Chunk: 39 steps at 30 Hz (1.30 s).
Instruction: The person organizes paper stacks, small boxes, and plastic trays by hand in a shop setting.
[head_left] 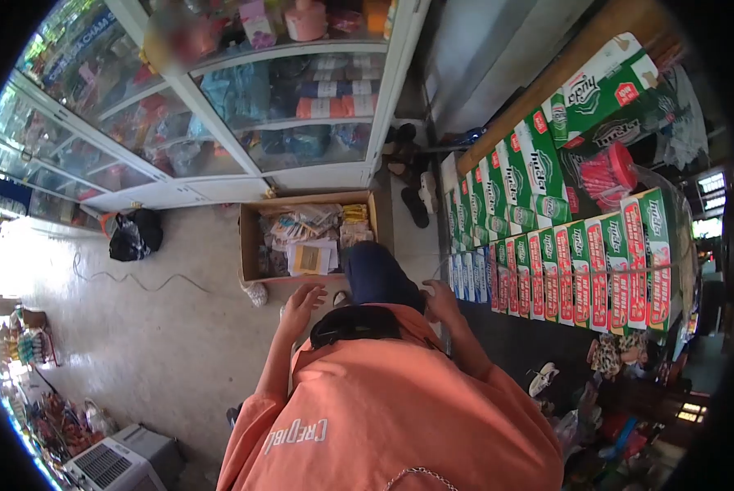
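Observation:
My left hand hangs in the air just in front of the near edge of a cardboard box, its fingers apart and nothing in them. Beside my dark blue trouser leg is my right hand, also empty, with its fingers loosely spread. The open box stands on the floor before me, filled with small plastic-wrapped packets. On top of them lie white papers with a tan card. My knee covers the box's near right corner.
Glass-fronted cabinets stand behind the box. To the right, green and red beer cartons are stacked in rows. Dark sandals lie between them. A black plastic bag and a thin cord rest on the left floor.

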Motion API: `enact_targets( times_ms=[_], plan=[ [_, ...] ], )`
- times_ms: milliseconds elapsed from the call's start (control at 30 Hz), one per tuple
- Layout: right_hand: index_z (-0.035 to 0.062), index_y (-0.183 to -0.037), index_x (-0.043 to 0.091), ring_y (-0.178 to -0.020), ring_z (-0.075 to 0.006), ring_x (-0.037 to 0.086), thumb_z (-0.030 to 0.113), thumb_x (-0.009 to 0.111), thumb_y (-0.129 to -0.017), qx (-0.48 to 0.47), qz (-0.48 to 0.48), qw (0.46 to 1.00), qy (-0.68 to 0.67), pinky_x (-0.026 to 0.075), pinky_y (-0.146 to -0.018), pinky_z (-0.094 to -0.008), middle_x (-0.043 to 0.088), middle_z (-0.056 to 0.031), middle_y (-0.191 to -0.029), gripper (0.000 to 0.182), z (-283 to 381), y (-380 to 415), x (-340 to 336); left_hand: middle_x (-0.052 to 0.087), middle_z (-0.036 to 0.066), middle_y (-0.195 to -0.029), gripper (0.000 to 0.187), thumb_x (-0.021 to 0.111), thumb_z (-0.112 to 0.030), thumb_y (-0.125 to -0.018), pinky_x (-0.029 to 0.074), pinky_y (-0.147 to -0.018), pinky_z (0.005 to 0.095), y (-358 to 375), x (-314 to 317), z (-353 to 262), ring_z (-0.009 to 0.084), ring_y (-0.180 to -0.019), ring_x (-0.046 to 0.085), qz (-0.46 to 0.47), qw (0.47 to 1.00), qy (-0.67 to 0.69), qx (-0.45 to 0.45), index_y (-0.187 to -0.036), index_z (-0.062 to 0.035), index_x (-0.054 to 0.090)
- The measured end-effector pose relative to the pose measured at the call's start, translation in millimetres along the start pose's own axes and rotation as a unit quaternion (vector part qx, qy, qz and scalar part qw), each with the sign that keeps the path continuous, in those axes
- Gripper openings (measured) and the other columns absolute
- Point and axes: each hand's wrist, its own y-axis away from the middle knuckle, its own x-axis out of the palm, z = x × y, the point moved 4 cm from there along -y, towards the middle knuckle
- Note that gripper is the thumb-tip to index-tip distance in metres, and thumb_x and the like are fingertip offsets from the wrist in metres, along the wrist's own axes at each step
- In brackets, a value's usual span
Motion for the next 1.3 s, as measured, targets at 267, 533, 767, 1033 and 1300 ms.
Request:
enact_targets(
  times_ms=[267, 533, 767, 1033, 1300],
  plan=[
    [0.0023, -0.120, 0.066, -0.105, -0.0321, 0.067, 0.017, 0.060, -0.097, 0.002, -0.112, 0.964, -0.242, 0.051, -0.090, -0.0403, 0.067, -0.0190, -0.114, 0.028, 15.3, -13.4, -74.4, 0.071, 0.009, -0.110, 0.037, 0.050, -0.030, -0.105, 0.051, -0.084, 0.0313, -44.4, 19.6, -11.4, 0.0170, -0.096, 0.065, 0.079, 0.997, -0.017, 0.015, -0.121, 0.0001, 0.063],
    [0.0034, -0.119, 0.065, -0.097, -0.0249, 0.069, 0.013, 0.059, -0.099, -0.035, -0.245, 0.936, -0.251, 0.052, -0.085, -0.0355, 0.069, -0.0132, -0.110, 0.022, 56.7, -58.7, -162.6, 0.070, 0.009, -0.109, 0.036, 0.049, -0.028, -0.105, 0.051, -0.087, 0.0314, -133.8, 67.6, -45.2, 0.0165, -0.100, 0.064, 0.162, 0.985, -0.029, 0.052, -0.126, -0.0010, 0.062],
    [0.0021, -0.120, 0.065, -0.104, -0.0199, 0.068, 0.014, 0.060, -0.101, -0.140, -0.271, 0.910, -0.281, 0.051, -0.089, -0.0311, 0.070, -0.0111, -0.112, 0.023, 119.1, -220.3, -289.5, 0.066, 0.010, -0.118, 0.037, 0.050, -0.025, -0.106, 0.046, -0.097, 0.0305, -223.1, 171.9, -217.8, 0.0166, -0.110, 0.061, 0.200, 0.971, 0.008, 0.132, -0.130, 0.0012, 0.058],
    [0.0021, -0.124, 0.064, -0.108, -0.0215, 0.066, 0.015, 0.061, -0.100, -0.239, -0.354, 0.851, -0.305, 0.049, -0.093, -0.0331, 0.070, -0.0119, -0.116, 0.028, 175.8, -422.5, -507.8, 0.064, 0.008, -0.125, 0.032, 0.051, -0.019, -0.106, 0.043, -0.103, 0.0321, -406.6, 319.6, -490.2, 0.0169, -0.117, 0.058, 0.189, 0.931, -0.006, 0.311, -0.131, -0.0006, 0.057],
    [0.0042, -0.135, 0.057, -0.119, -0.0265, 0.061, 0.013, 0.061, -0.098, -0.224, -0.327, 0.858, -0.327, 0.043, -0.106, -0.0379, 0.064, -0.0137, -0.130, 0.038, 172.1, -459.7, -567.7, 0.066, 0.007, -0.119, 0.030, 0.052, -0.021, -0.105, 0.047, -0.097, 0.0320, -486.4, 360.1, -561.2, 0.0173, -0.106, 0.062, 0.135, 0.918, 0.034, 0.372, -0.128, -0.0037, 0.059]
  ],
)
